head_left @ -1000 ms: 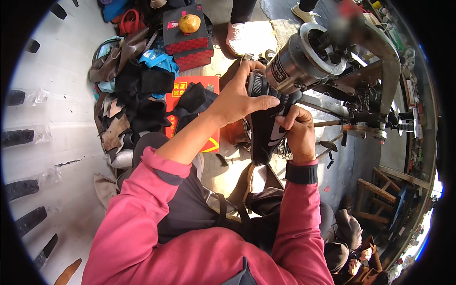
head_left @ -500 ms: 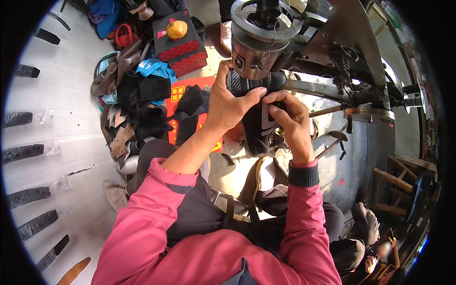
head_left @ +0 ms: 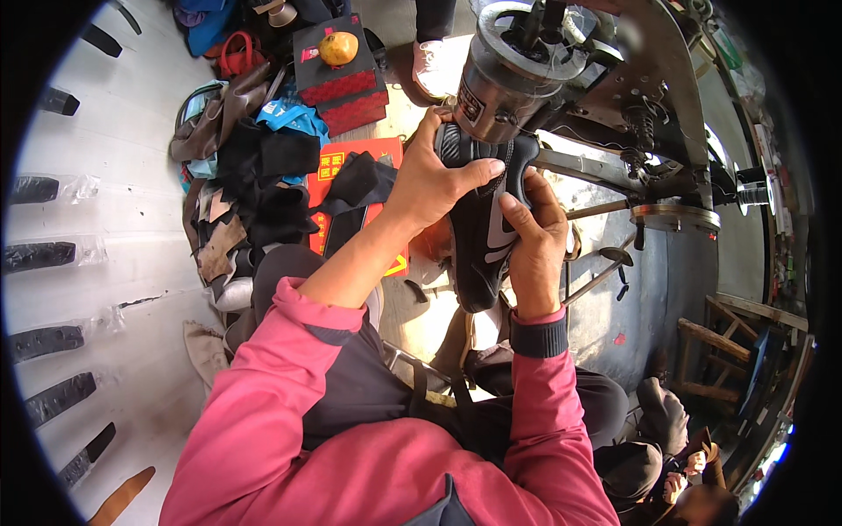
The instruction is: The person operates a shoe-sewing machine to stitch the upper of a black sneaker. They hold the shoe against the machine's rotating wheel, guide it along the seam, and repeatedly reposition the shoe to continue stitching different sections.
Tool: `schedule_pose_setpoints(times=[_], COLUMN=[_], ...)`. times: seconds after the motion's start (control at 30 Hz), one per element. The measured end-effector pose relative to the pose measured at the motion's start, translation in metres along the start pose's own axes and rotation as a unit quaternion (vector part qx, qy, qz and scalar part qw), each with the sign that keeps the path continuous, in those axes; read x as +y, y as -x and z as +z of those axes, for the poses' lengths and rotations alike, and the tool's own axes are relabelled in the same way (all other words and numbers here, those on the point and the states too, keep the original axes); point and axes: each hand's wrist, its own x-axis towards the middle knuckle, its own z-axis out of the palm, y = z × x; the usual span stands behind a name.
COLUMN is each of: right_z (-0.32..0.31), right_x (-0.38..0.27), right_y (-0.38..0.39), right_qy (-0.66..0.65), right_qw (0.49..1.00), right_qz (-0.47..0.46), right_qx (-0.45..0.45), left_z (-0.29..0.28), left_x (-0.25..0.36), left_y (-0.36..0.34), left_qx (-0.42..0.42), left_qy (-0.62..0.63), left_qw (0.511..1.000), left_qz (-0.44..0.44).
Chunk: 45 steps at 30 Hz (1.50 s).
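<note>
Both my hands grip a black shoe (head_left: 481,241) with a pale side mark, held under the round metal head of a sewing machine (head_left: 504,88). My left hand (head_left: 443,180) wraps the shoe's upper end from the left, thumb lying across its edge. On the right side, my right hand (head_left: 537,232) pinches the shoe with the thumb on its face and the fingers behind. The shoe's toe points down toward my lap. Where the machine's needle meets the shoe is hidden by the metal head.
Left lie black and brown leather scraps (head_left: 254,175) and a red box (head_left: 386,158). A yellow fruit (head_left: 338,49) rests on stacked dark boxes (head_left: 338,88). Someone's white shoe (head_left: 430,70) stands beyond. A wooden stool (head_left: 724,351) and a seated person (head_left: 667,438) are at right.
The shoe has turned so its side faces up more, its toe swinging lower. My right hand has moved down along its edge. The view has shifted slightly.
</note>
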Motion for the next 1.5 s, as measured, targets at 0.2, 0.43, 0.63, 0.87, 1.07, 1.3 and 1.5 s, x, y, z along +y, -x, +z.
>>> schedule_pose_setpoints(times=[0.2,0.43,0.63,0.87,1.07,1.3,1.5], right_z=[-0.005,-0.009,-0.018,-0.024,-0.029,-0.018,-0.041], right_x=[-0.004,-0.003,0.001,0.006,0.011,-0.012,-0.02], right_y=[-0.009,-0.025,-0.042,-0.053,-0.06,-0.049,-0.03], right_qy=[-0.044,-0.017,-0.011,-0.043,-0.033,0.177,0.419], right_qw=[0.995,0.982,0.97,0.96,0.959,0.964,0.893], right_qz=[0.079,0.137,0.176,0.205,0.198,0.138,-0.031], right_qx=[-0.048,-0.131,-0.165,-0.184,-0.201,-0.144,-0.162], left_z=[-0.006,-0.006,-0.007,0.004,0.013,0.012,0.007], left_x=[-0.006,0.006,0.006,0.001,-0.003,-0.002,0.003], left_y=[-0.001,0.0,0.003,0.003,0.003,0.0,0.003], left_qx=[-0.028,-0.049,-0.055,-0.01,0.044,0.06,0.041], left_qy=[0.027,0.007,0.034,-0.015,-0.02,-0.076,-0.087], left_qw=[0.999,0.999,0.998,1.0,0.999,0.994,0.994], left_qz=[-0.008,0.008,-0.023,0.024,0.013,0.05,0.06])
